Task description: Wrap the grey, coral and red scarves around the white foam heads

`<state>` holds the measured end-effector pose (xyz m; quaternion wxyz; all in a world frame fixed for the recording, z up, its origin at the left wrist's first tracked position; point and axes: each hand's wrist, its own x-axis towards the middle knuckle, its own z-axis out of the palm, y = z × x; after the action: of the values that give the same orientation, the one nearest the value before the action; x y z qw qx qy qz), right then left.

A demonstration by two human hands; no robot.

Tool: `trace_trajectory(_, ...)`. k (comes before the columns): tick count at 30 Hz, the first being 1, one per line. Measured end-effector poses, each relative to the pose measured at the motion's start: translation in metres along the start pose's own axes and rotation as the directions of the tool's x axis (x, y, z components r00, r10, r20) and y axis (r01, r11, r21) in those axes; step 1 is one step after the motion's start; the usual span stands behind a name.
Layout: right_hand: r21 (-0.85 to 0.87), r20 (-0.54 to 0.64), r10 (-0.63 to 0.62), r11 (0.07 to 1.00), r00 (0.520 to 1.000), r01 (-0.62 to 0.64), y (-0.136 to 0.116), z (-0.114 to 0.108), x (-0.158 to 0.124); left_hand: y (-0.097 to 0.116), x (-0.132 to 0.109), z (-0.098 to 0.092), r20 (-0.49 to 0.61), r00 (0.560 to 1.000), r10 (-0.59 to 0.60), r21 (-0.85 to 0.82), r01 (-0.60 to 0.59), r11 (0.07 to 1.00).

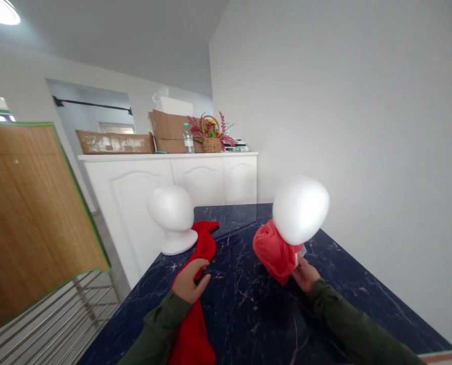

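A white foam mannequin head (301, 209) stands at the right of the dark marbled table, with a coral-pink cloth (274, 252) bunched around its neck. My right hand (305, 274) is closed at the neck's base, by the lower edge of that cloth; what its fingers pinch is too small to make out. Another white foam head (172, 213) stands bare at the table's left edge. Beside it a long bright red cloth (193, 334) runs toward me. My left hand (191, 281) rests over the red cloth, thumb and fingers apart, not gripping it.
The dark table (235, 289) reaches to a white cabinet (142, 177) bearing cardboard boxes (115, 143), a bottle (188, 139) and a flower basket (212, 145). A metal rack (74, 309) and a wooden-looking panel (32, 218) are at the left; a wall is at the right.
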<state>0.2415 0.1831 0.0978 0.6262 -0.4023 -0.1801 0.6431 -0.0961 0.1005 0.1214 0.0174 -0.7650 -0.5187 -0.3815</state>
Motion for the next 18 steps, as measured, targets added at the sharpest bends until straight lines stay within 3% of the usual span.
trace_trajectory(3,0.004,0.058,0.093,0.996,0.994,-0.093,0.033,0.019,-0.010,0.056,0.003,0.023,0.132,0.986,0.098,-0.058,-0.091,0.994)
trace_trajectory(6,-0.049,0.133,0.130,0.991,0.982,-0.125,0.052,0.025,-0.011,0.092,0.010,0.053,0.031,0.998,-0.053,-0.036,0.054,0.998)
trace_trajectory(9,-0.044,0.203,0.128,0.992,0.971,-0.121,0.054,0.022,-0.007,0.098,0.021,0.066,-0.139,0.976,-0.165,-0.088,0.153,0.984)
trace_trajectory(12,-0.064,0.179,0.134,0.990,0.975,-0.125,0.045,0.017,0.000,0.086,0.037,0.057,-0.187,0.965,-0.185,-0.283,0.127,0.951)
trace_trajectory(14,-0.110,0.167,0.136,0.987,0.977,-0.119,0.038,0.014,0.005,0.076,0.049,0.047,-0.138,0.934,-0.330,-0.547,0.206,0.811)
trace_trajectory(16,-0.183,0.197,0.121,0.979,0.973,-0.085,0.033,0.013,0.012,0.065,0.062,0.039,-0.001,0.849,-0.529,-0.805,0.313,0.504)
trace_trajectory(18,-0.323,0.249,0.050,0.946,0.967,0.034,0.029,0.011,0.019,0.054,0.073,0.034,0.146,0.772,-0.618,-0.900,0.363,0.241)
